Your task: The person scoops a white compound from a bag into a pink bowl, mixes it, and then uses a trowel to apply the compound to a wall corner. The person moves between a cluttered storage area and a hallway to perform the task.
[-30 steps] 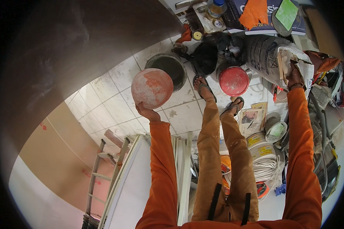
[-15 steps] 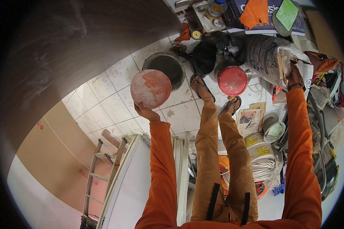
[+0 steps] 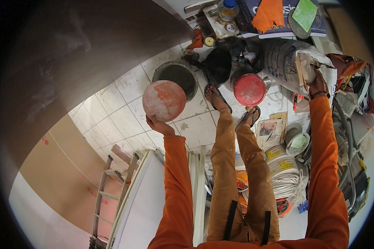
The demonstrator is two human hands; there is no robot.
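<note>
White tiled floor (image 3: pixel 197 129), smudged. Person's left hand (image 3: pixel 161 126) holds pink bowl (image 3: pixel 164 101), overlapping dark bucket (image 3: pixel 179 74) in view. Right hand (image 3: pixel 317 87) at torn mouth of sack (image 3: pixel 280 61); cannot tell its grip. Apparent step: working the sack; next calls for steady bowl.

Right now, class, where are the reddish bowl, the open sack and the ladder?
Reddish bowl (image 3: pixel 164 101), head view: its white-smeared round face.
Open sack (image 3: pixel 285 62), head view: its printed side.
Ladder (image 3: pixel 109 195), head view: a middle rung.

One pink bowl (image 3: pixel 164 100), one sack (image 3: pixel 278 62), one dark tub (image 3: pixel 186 76), two sandals (image 3: pixel 215 98), one ladder (image 3: pixel 108 194)
</note>
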